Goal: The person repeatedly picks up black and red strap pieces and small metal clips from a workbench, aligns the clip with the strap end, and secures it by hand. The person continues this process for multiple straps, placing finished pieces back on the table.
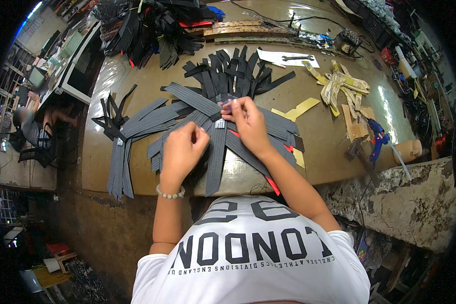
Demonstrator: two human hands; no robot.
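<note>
Grey ribbed fabric straps [216,167] lie fanned out on the table in front of me, with black strap ends [233,76] spreading away on the far side. A small white label [220,123] sits where the grey straps meet. Just above that label, my right hand [248,124] pinches a small see-through plastic piece [227,105] between thumb and fingers. My left hand [183,152] hovers over the straps to the left, its fingers curled and fingertips together; whatever may be between them is hidden. At the left lies another bundle of grey straps [119,169], also with a white label.
A large heap of black straps [152,35] covers the far left. A wrench [298,58] rests on white paper. Yellowish strips [342,86], a blue glue gun [377,136] and a tape roll [409,150] are at the right. A person [33,124] sits at the far left.
</note>
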